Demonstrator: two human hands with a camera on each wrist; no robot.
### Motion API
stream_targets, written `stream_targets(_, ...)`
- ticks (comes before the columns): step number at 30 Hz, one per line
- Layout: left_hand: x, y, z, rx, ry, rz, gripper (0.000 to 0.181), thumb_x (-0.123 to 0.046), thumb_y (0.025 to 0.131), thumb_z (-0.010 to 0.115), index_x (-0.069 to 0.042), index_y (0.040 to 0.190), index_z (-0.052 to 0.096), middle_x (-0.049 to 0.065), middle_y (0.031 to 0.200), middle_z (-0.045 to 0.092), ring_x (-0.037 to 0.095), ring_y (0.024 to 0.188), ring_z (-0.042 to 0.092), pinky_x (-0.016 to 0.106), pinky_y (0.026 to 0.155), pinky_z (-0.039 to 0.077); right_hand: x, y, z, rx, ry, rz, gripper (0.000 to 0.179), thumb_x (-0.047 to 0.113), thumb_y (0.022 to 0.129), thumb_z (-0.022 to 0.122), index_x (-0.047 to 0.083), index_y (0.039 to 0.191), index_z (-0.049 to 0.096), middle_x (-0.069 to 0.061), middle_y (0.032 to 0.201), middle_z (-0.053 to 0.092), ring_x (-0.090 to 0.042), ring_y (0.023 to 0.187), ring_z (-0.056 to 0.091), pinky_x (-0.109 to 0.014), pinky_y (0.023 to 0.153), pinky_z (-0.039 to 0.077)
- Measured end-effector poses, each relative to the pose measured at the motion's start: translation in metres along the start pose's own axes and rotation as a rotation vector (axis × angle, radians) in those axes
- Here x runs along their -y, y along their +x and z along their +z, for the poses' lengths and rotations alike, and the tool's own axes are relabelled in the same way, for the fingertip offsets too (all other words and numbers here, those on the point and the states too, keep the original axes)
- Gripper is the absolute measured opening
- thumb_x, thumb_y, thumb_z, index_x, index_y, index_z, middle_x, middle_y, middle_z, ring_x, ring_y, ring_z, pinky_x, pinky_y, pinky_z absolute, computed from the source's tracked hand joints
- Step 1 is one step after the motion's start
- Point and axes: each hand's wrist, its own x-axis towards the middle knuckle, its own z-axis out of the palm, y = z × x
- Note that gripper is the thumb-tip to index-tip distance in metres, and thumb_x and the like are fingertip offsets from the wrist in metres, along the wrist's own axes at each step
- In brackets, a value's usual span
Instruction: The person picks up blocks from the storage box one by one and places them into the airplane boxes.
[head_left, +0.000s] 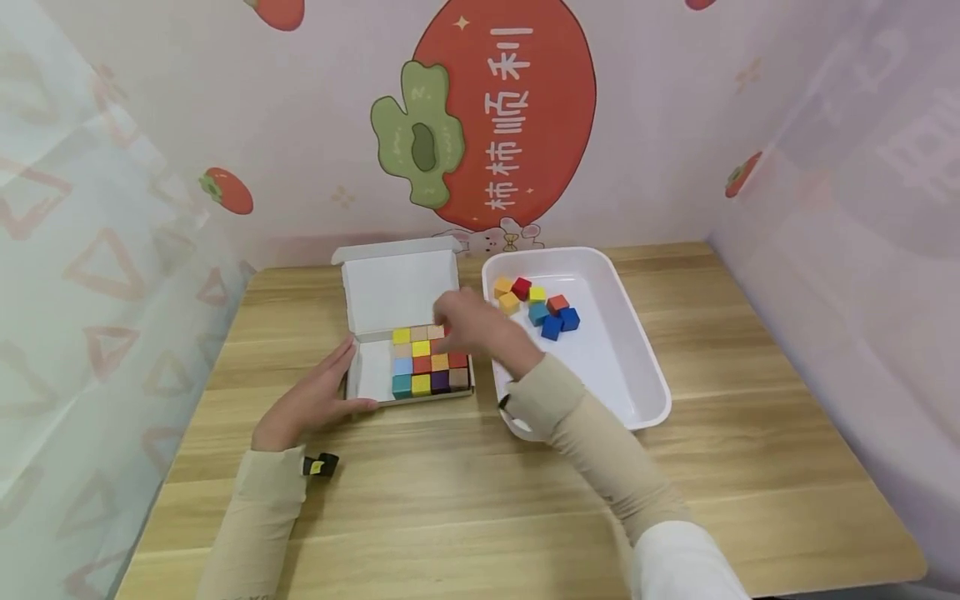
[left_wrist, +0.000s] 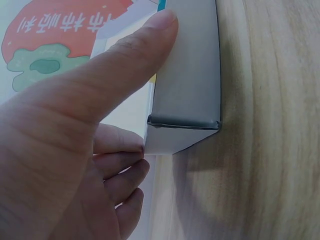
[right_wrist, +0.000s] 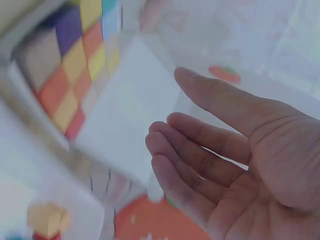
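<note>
A shallow white cardboard box point(head_left: 372, 371) lies with its lid point(head_left: 401, 292) raised at the back. Rows of coloured wooden cubes point(head_left: 421, 364) fill its right part, while bare white floor shows at its left. My left hand point(head_left: 318, 396) holds the box's front left corner; in the left wrist view the thumb lies over the front wall and the fingers bend against the left side. Over the box's right edge hovers my right hand point(head_left: 480, 323). Seen in the right wrist view, its fingers point(right_wrist: 200, 165) are loosely bent, apart from the thumb, with nothing between them.
Right of the box stands a white plastic tray point(head_left: 637, 367) with several loose cubes point(head_left: 552, 327) in its back left part: blue, teal, red, yellow and orange. Both stand on a wooden table point(head_left: 450, 517). A printed backdrop point(head_left: 645, 125) rises behind it.
</note>
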Motion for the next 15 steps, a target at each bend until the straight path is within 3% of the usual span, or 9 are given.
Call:
stream_targets(3, -0.002, 0.001, 0.001, 0.004, 0.003, -0.004, 0.124, -0.058, 0.087, 0.082, 0.005, 0.167, 0.012, 0.023, 0.178, 0.006, 0.048, 0.162, 0.017, 0.063, 0.129, 0.025, -0.029, -0.015, -0.021, -0.083, -0.025, 0.024, 0.028, 0.022, 0.090, 0.086, 0.005, 0.110, 0.077, -0.012, 0.100, 0.071, -0.025, 0.093, 0.061, -0.035, 0.081, 0.058)
stream_targets(7, -0.004, 0.000, 0.000, 0.008, -0.003, -0.016, 0.124, -0.059, 0.087, 0.082, 0.004, 0.168, 0.011, 0.022, 0.178, 0.005, 0.048, 0.162, 0.017, 0.062, 0.129, 0.025, -0.074, -0.034, -0.036, -0.155, -0.033, 0.124, 0.029, 0.019, 0.091, 0.085, 0.002, 0.114, 0.077, -0.012, 0.104, 0.073, -0.027, 0.098, 0.060, -0.041, 0.090, 0.058)
stream_targets(11, -0.003, -0.001, -0.001, 0.007, -0.010, -0.013, 0.124, -0.058, 0.087, 0.082, 0.002, 0.168, 0.010, 0.021, 0.178, 0.005, 0.049, 0.162, 0.017, 0.063, 0.129, 0.025, -0.114, -0.051, -0.039, -0.173, 0.004, 0.230, 0.031, 0.015, 0.092, 0.084, 0.003, 0.120, 0.077, -0.013, 0.110, 0.075, -0.029, 0.098, 0.065, -0.042, 0.096, 0.063)
stream_targets(15, -0.002, -0.003, -0.002, -0.002, -0.017, -0.002, 0.124, -0.056, 0.087, 0.083, 0.003, 0.168, 0.010, 0.022, 0.178, 0.006, 0.049, 0.161, 0.018, 0.063, 0.129, 0.025, -0.142, -0.060, -0.034, -0.180, 0.026, 0.272, 0.032, 0.011, 0.092, 0.082, 0.001, 0.122, 0.077, -0.016, 0.110, 0.075, -0.030, 0.094, 0.066, -0.043, 0.094, 0.064)
